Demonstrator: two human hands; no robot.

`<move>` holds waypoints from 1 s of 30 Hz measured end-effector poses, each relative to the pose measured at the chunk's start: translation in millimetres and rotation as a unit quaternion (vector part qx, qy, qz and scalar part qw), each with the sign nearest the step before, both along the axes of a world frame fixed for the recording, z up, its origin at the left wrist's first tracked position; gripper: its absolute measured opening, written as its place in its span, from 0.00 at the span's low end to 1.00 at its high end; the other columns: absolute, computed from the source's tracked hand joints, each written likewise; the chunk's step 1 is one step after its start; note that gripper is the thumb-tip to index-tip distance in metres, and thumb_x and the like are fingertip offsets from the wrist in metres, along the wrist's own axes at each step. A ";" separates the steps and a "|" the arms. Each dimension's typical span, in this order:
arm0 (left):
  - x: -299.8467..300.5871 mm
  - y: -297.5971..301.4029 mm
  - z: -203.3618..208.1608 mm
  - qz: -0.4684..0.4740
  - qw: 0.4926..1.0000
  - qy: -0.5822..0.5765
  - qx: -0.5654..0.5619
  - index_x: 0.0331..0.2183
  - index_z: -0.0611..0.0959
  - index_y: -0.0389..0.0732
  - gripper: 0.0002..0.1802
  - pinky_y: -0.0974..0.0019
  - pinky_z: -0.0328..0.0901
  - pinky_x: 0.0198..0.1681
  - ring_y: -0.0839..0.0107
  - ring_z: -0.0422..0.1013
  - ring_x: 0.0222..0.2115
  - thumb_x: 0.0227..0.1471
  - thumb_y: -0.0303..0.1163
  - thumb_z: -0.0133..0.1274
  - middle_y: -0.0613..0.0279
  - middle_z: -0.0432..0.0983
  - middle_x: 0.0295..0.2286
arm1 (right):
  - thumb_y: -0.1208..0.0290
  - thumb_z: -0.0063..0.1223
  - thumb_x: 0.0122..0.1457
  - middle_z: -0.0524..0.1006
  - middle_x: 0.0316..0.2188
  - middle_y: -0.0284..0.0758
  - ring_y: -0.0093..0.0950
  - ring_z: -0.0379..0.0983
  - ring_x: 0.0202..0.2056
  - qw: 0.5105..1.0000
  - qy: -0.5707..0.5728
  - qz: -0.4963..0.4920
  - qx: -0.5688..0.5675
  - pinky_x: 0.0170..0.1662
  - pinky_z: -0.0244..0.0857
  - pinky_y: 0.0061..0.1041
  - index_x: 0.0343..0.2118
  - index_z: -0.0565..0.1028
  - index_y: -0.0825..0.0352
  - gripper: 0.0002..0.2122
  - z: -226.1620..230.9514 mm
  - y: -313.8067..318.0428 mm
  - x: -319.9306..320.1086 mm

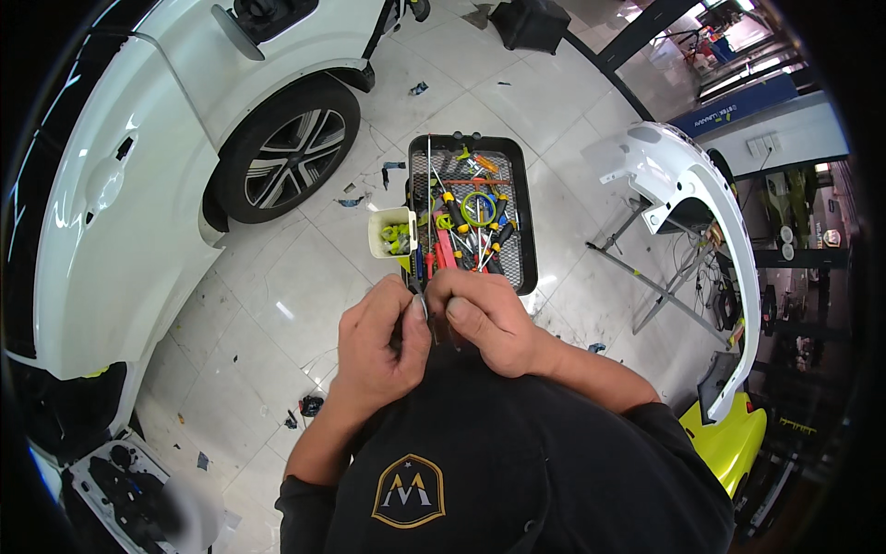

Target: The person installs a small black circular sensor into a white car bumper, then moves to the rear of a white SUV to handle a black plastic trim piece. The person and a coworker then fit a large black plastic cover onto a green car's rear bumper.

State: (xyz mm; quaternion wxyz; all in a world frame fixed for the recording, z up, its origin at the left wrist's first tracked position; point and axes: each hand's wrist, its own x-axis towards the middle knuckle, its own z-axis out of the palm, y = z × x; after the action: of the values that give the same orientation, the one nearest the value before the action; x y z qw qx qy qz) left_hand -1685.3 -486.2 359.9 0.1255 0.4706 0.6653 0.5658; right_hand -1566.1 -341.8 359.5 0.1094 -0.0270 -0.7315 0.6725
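Note:
My left hand (381, 337) and my right hand (491, 319) are close together in front of my chest, both with curled fingers. Thumb and forefinger of the left pinch a thin, dark, narrow piece (418, 299), too small to name. Whatever the right fingers grip is hidden behind them. Just beyond the hands stands a black mesh tool tray (528, 214) holding several screwdrivers, a yellow-green ring (479, 210) and a flat red piece (446, 249). At its left side sits a small white bin (377, 236) with yellow-green scraps (395, 239) inside.
At the left is a white car (138, 185) with its front wheel (295, 157). A white bumper (743, 249) rests on a folding stand (666, 294) at the right, near a yellow-green panel (729, 439). Dark scraps (311, 405) lie on the tiles; a black box-like object (528, 25) stands far ahead.

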 end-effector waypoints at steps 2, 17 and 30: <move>-1.5 0.3 2.9 -0.006 0.999 0.046 -0.029 0.26 0.72 0.37 0.06 0.63 0.61 0.21 0.60 0.66 0.17 0.51 0.21 0.53 0.56 0.65 0.20 | 0.70 0.48 0.67 0.71 0.27 0.32 0.21 0.69 0.25 0.992 -0.024 -0.030 -0.124 0.25 0.62 0.22 0.43 0.68 0.71 0.09 4.5 -11.0 -3.4; 8.6 3.9 -12.5 0.025 0.992 0.102 0.065 0.25 0.73 0.35 0.05 0.63 0.60 0.18 0.60 0.65 0.15 0.46 0.19 0.54 0.57 0.66 0.19 | 0.74 0.39 0.69 0.73 0.27 0.38 0.25 0.70 0.22 0.996 0.007 -0.077 0.037 0.28 0.64 0.23 0.59 0.62 0.72 0.17 9.0 -23.4 -2.8; 23.8 15.8 -33.8 0.073 0.996 -0.006 0.044 0.23 0.71 0.35 0.09 0.69 0.53 0.16 0.73 0.59 0.14 0.52 0.19 0.53 0.61 0.61 0.17 | 0.81 0.37 0.66 0.69 0.22 0.37 0.24 0.66 0.20 0.979 -0.013 -0.205 0.006 0.26 0.59 0.25 0.57 0.62 0.69 0.17 -21.9 -34.8 -3.1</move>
State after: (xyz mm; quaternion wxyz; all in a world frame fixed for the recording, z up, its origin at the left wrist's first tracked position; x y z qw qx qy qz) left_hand -1661.5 -470.4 326.1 0.0668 0.4222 0.6720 0.6047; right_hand -1569.2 -376.6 337.7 0.2359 -0.1843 -0.7155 0.6313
